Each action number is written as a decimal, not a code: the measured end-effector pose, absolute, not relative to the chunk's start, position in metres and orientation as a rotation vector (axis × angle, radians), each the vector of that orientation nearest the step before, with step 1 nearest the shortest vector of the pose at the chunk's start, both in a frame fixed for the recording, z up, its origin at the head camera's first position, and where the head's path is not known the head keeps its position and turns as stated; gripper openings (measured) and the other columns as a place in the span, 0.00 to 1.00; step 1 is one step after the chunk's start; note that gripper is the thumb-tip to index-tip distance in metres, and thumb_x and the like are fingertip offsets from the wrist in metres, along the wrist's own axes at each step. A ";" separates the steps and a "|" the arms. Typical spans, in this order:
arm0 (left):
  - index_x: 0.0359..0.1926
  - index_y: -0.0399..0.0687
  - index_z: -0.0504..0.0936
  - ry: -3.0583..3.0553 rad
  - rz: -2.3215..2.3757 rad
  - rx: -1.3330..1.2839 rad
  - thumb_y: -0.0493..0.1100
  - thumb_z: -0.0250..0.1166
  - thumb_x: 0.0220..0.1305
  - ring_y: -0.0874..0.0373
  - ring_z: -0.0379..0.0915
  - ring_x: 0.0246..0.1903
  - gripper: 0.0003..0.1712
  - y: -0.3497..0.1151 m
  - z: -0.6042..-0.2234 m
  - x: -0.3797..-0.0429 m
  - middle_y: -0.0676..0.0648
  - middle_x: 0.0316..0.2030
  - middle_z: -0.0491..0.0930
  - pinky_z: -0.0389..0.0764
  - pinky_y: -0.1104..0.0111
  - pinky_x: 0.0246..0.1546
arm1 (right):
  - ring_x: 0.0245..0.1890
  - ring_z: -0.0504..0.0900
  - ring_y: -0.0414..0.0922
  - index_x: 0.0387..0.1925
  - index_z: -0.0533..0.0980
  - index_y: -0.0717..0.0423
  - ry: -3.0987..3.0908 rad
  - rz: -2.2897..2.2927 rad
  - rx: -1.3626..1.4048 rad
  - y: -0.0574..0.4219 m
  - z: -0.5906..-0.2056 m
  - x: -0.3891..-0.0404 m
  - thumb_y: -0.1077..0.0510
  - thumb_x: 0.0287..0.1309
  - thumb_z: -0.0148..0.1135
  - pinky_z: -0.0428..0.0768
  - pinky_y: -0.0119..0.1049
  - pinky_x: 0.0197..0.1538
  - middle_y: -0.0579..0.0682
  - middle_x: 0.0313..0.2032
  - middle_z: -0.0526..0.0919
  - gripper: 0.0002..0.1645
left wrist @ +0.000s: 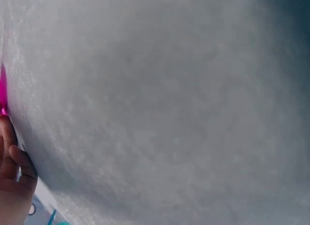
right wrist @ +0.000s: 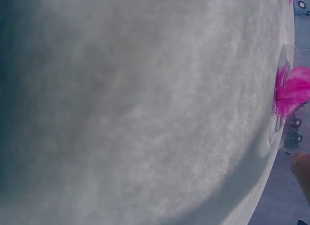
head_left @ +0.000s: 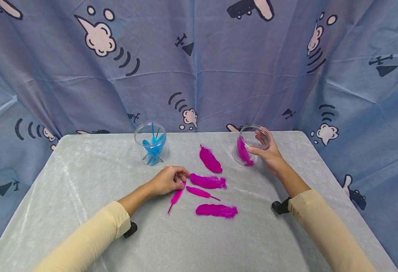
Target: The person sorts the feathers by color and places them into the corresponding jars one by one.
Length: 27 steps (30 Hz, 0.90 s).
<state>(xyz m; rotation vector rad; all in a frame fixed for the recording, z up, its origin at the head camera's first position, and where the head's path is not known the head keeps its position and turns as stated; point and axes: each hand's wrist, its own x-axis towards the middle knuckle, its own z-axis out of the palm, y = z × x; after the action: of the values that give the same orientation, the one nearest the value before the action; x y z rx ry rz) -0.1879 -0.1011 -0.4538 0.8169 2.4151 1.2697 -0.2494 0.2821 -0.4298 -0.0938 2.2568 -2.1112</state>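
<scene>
My left hand [head_left: 167,180] is low over the table, thumb and fingertips pinching the upper end of a small magenta feather [head_left: 176,198]. In the left wrist view, that feather [left wrist: 3,89] shows at the fingertips by the left edge. My right hand [head_left: 269,150] grips the side of a clear plastic cup [head_left: 237,154], fingers at the rim. A magenta feather [head_left: 243,151] stands inside this cup; the right wrist view shows its fluffy part [right wrist: 294,89]. Right of my left hand lie a broad magenta feather [head_left: 208,181] and a slim one [head_left: 199,192].
A second clear cup [head_left: 138,136] holding several blue feathers [head_left: 155,147] stands at the back left. More magenta feathers lie mid-table, one farther back [head_left: 210,159] and one nearer [head_left: 216,210]. A patterned blue curtain [head_left: 199,75] hangs behind the grey cloth-covered table [head_left: 93,181].
</scene>
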 end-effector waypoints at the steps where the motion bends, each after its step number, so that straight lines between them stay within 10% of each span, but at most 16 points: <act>1: 0.49 0.35 0.82 2.421 1.268 0.818 0.27 0.69 0.57 0.63 0.72 0.26 0.17 -0.101 -0.454 -0.188 0.45 0.33 0.82 0.76 0.73 0.32 | 0.77 0.46 0.50 0.77 0.44 0.46 2.257 -2.108 -0.092 0.282 -0.430 -0.249 0.68 0.60 0.66 0.61 0.42 0.72 0.58 0.76 0.48 0.55; 27: 0.52 0.32 0.78 2.291 1.396 0.740 0.26 0.63 0.63 0.60 0.74 0.28 0.16 -0.101 -0.442 -0.194 0.45 0.30 0.80 0.76 0.73 0.33 | 0.77 0.46 0.50 0.77 0.44 0.45 2.247 -2.114 -0.101 0.283 -0.432 -0.250 0.69 0.60 0.65 0.55 0.49 0.74 0.58 0.76 0.47 0.55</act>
<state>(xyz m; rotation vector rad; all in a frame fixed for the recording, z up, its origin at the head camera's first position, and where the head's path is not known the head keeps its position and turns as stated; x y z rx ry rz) -0.1944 -0.1006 -0.4415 0.7402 2.2908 1.3960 -0.2503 0.2829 -0.4321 -0.1010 2.2469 -2.1141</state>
